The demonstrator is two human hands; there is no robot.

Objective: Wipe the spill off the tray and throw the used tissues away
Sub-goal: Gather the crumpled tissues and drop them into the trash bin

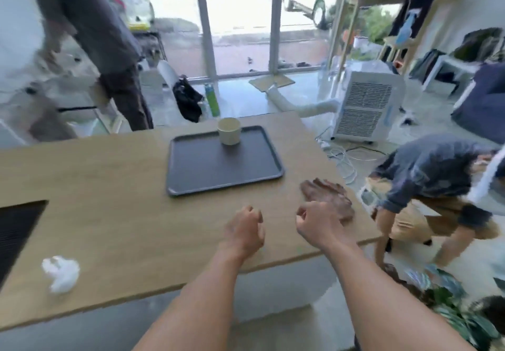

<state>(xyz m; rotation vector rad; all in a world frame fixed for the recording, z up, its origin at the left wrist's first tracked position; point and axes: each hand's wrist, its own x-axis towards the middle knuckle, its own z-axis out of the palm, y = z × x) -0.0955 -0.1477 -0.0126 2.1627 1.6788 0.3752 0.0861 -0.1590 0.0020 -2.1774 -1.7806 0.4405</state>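
A dark grey tray [207, 170] lies on the wooden table [109, 214], with a pale cup [229, 131] standing at its far edge. No spill shows on the tray surface. A brown-stained crumpled tissue [325, 192] lies on the table right of the tray, just beyond my right hand [319, 222]. A white crumpled tissue [60, 271] sits near the table's front left edge. My left hand [244, 227] hovers over the table in front of the tray. Both hands have curled fingers and hold nothing.
A dark rectangular panel [16, 230] is at the table's left. One person stands behind the table at left [109, 36]; another bends down at the right [431, 186]. A white portable air conditioner [366, 107] and cables are on the floor. A plant [448, 301] is at lower right.
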